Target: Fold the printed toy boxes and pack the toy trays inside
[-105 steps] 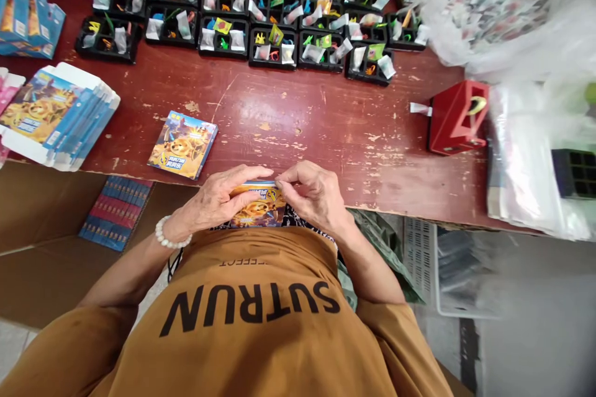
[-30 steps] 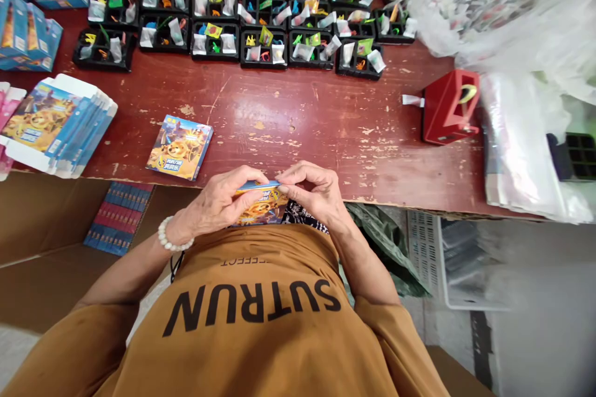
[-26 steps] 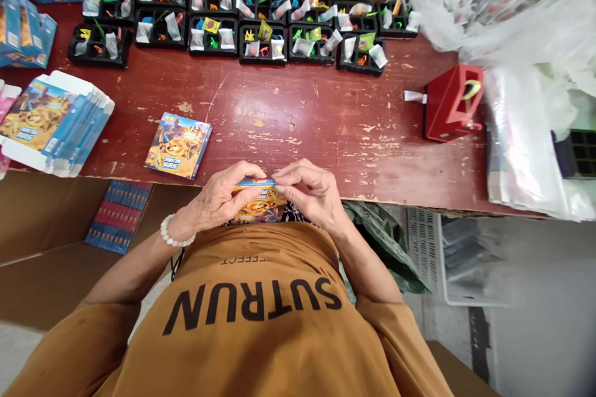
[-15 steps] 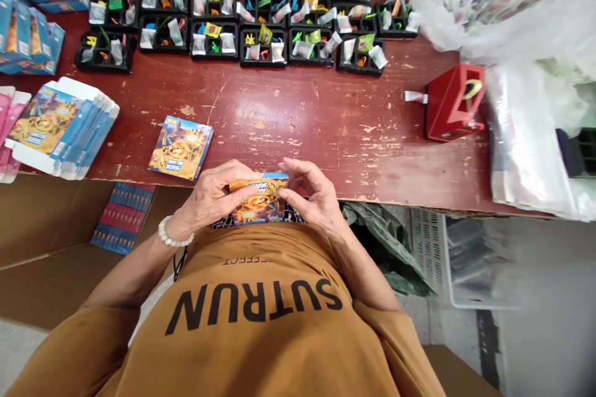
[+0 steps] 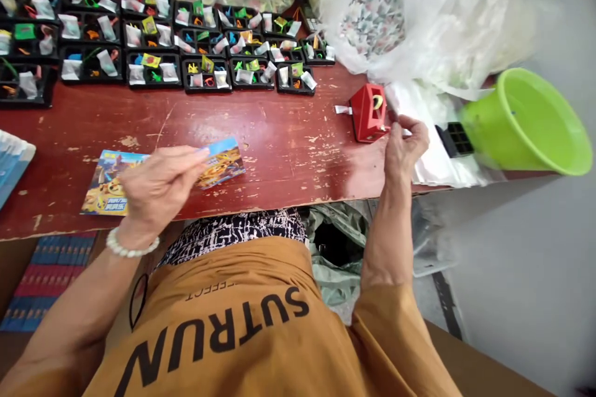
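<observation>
My left hand (image 5: 158,189) is closed on the end of a small printed carton (image 5: 223,162), blue on its edge, just above the table's front part. Partly behind that hand, a second carton (image 5: 105,189) lies flat on the table with its picture side up. My right hand (image 5: 404,142) is at the right side of a red tape dispenser (image 5: 367,115), fingertips pinched at its small side handle. A short strip of tape (image 5: 343,110) sticks out from the dispenser's left side.
Rows of black trays (image 5: 153,74) with small toys and sachets line the back of the red table (image 5: 279,155). A plastic bag of sachets (image 5: 375,18) stands behind the dispenser. A green tub (image 5: 535,121) is at the right; blue flat cartons (image 5: 13,161) lie far left.
My right hand has left the carton and moved right to the tape dispenser. My left hand has carried the carton forward and left over the table. The view has swung right.
</observation>
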Tool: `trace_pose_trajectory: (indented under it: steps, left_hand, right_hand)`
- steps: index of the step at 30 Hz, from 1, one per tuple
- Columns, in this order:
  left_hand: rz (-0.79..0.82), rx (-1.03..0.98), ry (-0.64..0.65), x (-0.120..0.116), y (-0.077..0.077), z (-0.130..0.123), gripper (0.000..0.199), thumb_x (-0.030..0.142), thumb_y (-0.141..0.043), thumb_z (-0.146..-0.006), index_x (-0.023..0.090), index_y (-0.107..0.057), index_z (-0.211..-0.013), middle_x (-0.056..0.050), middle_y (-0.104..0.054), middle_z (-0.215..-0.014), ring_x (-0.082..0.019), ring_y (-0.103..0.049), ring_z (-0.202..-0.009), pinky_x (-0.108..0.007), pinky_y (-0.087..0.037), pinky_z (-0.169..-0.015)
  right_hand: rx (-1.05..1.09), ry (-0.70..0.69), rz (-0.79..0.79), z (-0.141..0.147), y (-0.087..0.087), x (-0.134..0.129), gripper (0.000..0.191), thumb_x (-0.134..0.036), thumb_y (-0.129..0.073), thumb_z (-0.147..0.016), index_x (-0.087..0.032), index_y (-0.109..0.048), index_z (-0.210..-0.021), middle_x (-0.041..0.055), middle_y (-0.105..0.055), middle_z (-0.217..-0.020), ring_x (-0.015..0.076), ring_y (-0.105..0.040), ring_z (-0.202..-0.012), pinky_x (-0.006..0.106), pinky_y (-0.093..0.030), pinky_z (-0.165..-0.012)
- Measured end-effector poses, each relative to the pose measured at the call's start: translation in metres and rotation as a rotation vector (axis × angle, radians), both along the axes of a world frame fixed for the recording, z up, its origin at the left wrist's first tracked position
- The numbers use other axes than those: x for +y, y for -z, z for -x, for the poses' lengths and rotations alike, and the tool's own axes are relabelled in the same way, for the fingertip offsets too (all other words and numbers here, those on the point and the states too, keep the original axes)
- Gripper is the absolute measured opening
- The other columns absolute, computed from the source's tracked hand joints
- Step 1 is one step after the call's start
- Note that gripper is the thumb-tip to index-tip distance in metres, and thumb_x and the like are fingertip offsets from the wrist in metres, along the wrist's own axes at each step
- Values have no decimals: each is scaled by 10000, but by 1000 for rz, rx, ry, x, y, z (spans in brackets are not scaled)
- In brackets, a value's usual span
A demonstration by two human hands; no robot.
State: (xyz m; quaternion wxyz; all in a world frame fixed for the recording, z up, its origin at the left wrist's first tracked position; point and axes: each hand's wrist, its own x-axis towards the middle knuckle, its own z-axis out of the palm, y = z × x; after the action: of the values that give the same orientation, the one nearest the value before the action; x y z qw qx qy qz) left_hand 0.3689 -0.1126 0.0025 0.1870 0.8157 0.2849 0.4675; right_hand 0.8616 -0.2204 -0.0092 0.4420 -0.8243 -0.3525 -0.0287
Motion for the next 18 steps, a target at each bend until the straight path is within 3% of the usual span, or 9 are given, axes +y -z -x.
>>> trace_pose_trajectory:
  steps: [2, 5, 8, 10, 12, 15, 18]
  left_hand:
    - [-20, 91, 16, 1, 10, -4, 498, 144, -780, -949, 432, -702, -1347, 98, -782, -1276, -170, -774, -1011, -392, -658, -873]
    - [-64, 197, 45, -1, 12, -3, 566, 126, -754, -961, 427, -650, -1429, 70, -766, -1331, -187, -779, -1067, -387, -653, -923]
    - [-130, 232, 54, -2, 3, -1, 615, 79, -734, -954, 419, -634, -1457, 13, -786, -1282, -191, -784, -1045, -362, -646, -921]
    - [-172, 242, 28, -2, -3, -2, 654, 57, -741, -936, 429, -630, -1462, -20, -792, -1208, -183, -774, -967, -327, -636, -838]
    - [-213, 255, 1, -2, -6, -4, 696, 49, -754, -920, 448, -616, -1473, -34, -779, -1131, -172, -741, -879, -298, -603, -746]
    - [-249, 251, -13, -1, -5, -6, 717, 54, -764, -908, 468, -611, -1473, -26, -764, -1037, -168, -698, -803, -291, -570, -700]
    - [-240, 210, -21, 2, -3, -7, 682, 71, -771, -905, 473, -641, -1441, -15, -770, -998, -167, -693, -778, -291, -567, -690]
  right_hand:
    - [-15, 70, 115, -33, 6, 4, 137, -317, -646, -972, -206, -723, -955, 102, -736, -986, 250, -660, -1018, 409, -500, -906]
    - [134, -6, 232, -50, 9, 11, 232, -371, -679, -959, -195, -702, -810, 21, -626, -679, 193, -622, -728, 346, -491, -688]
    - [439, 23, 157, -51, 6, 18, 220, -318, -777, -868, -213, -657, -717, -16, -535, -582, 124, -453, -541, 269, -362, -493]
    - [658, 50, 52, -51, 3, 23, 218, -249, -803, -792, -226, -607, -698, -35, -510, -568, 96, -356, -493, 241, -286, -438]
    - [783, 67, -29, -52, 2, 27, 203, -237, -774, -781, -235, -577, -733, -57, -485, -581, 84, -323, -477, 223, -295, -433]
    - [792, 45, -92, -50, 7, 25, 91, -259, -683, -838, -240, -596, -817, -46, -530, -680, 91, -407, -513, 239, -434, -513]
    - [451, -42, -24, -38, 22, 14, 107, -248, -564, -883, -239, -571, -777, 16, -604, -811, 149, -568, -666, 328, -563, -673]
